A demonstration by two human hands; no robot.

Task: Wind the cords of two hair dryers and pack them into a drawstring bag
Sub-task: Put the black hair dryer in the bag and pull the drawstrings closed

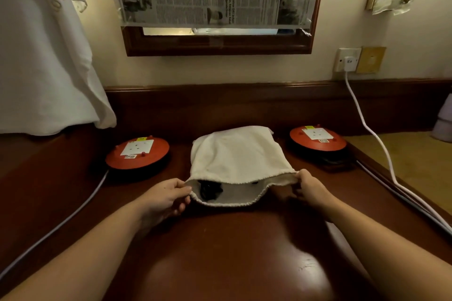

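Observation:
A cream drawstring bag [238,154] lies flat on the dark wooden desk [227,247], its mouth facing me and held open. Inside the opening a black object [211,190] shows, most of it hidden by the cloth; it looks like part of a hair dryer. My left hand [168,197] pinches the left corner of the bag's rim. My right hand [309,186] pinches the right corner, and the rim is stretched between them.
Two red round socket reels stand on the desk, one left [137,153] and one right [318,138] of the bag. A white cable [371,129] runs from the wall socket [347,60] down the right edge. Another cable [61,222] trails left. White cloth [44,56] hangs at the left.

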